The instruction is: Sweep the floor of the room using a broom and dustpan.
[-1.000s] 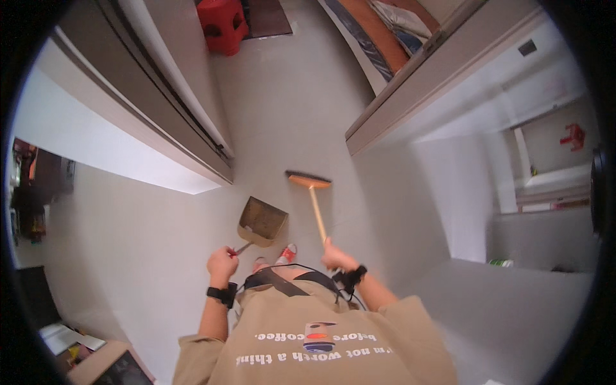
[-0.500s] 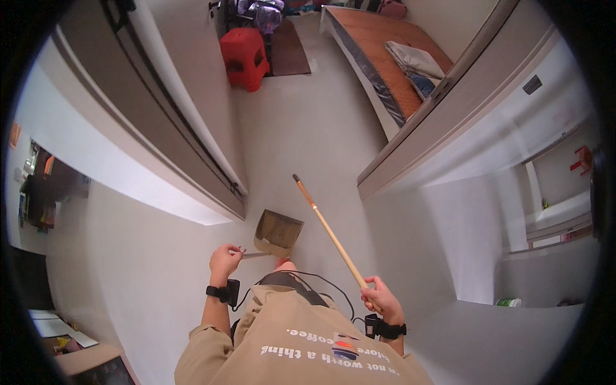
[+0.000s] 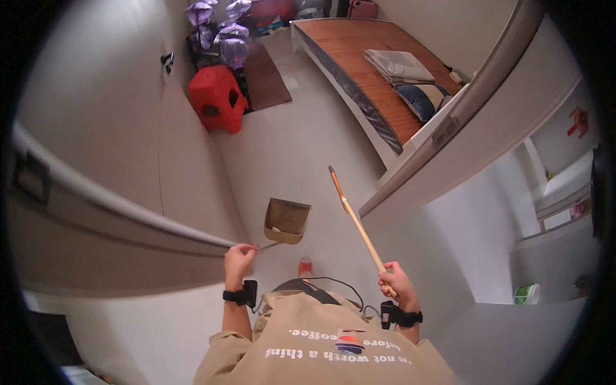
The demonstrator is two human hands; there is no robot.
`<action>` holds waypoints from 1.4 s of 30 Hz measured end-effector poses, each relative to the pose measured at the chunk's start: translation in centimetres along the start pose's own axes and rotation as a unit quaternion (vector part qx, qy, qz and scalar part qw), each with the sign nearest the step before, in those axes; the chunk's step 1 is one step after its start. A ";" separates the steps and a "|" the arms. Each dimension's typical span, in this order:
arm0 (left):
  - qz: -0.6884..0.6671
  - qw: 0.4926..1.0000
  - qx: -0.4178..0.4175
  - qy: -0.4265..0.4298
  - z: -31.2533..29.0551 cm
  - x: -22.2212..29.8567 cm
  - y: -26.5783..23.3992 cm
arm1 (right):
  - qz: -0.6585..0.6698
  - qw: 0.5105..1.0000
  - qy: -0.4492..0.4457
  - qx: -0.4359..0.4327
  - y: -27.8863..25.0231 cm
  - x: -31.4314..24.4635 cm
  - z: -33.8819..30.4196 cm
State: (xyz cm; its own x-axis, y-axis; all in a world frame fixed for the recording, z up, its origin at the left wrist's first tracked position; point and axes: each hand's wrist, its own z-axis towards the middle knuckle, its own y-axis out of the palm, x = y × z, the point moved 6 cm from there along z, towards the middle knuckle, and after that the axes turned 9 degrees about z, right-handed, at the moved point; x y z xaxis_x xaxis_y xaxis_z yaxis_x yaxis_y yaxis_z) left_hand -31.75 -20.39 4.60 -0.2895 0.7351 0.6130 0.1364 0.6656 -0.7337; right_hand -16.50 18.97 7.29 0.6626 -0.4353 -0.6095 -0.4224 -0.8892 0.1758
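My left hand [image 3: 240, 262] is closed around the thin handle of a brownish dustpan [image 3: 292, 218], beside the edge of the open door. The dustpan hangs or rests low over the floor, its wide mouth facing away from me; I cannot tell whether it touches. A small pale scrap [image 3: 276, 229] lies inside it. My right hand [image 3: 398, 282] grips a long pale wooden stick [image 3: 366, 240] near its close end. The stick slants forward and left to an orange-brown section with a dark tip; no bristles can be made out.
A white door [image 3: 115, 128] stands at the left, and the door frame [image 3: 443, 135] at the right. Beyond are a red plastic stool [image 3: 215, 96], a brown mat [image 3: 264, 77], purple shiny bundles [image 3: 232, 48] and a bed [image 3: 385, 90] with folded cloth. A cable [image 3: 343, 282] crosses my waist.
My view has moved forward into the doorway and turned a little. The dustpan and the stick have come along in my hands, and a red shoe shows below the dustpan.
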 end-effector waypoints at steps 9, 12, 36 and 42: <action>-0.010 0.999 -0.029 -0.041 14.4 4.3 0.1 | 0.036 0.999 0.004 0.014 3.9 -10.6 11.3; -0.100 0.994 -0.038 -0.008 20.1 5.1 1.6 | 0.022 1.000 -0.004 -0.006 6.2 -14.5 16.6; -0.089 0.992 0.013 -0.089 60.7 23.2 -4.1 | -0.053 0.996 0.012 -0.077 26.0 -54.8 52.6; -0.071 0.996 -0.002 -0.056 73.9 27.1 -5.4 | -0.034 0.997 0.030 -0.068 32.9 -62.2 59.1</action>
State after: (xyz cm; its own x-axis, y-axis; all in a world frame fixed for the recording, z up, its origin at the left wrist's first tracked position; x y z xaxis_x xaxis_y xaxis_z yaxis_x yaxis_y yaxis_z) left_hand -110.36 -13.62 3.53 -0.4096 0.6147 0.6741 0.0911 0.7628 -0.6402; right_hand -108.22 25.10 5.31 0.7244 -0.3766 -0.5774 -0.2899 -0.9263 0.2406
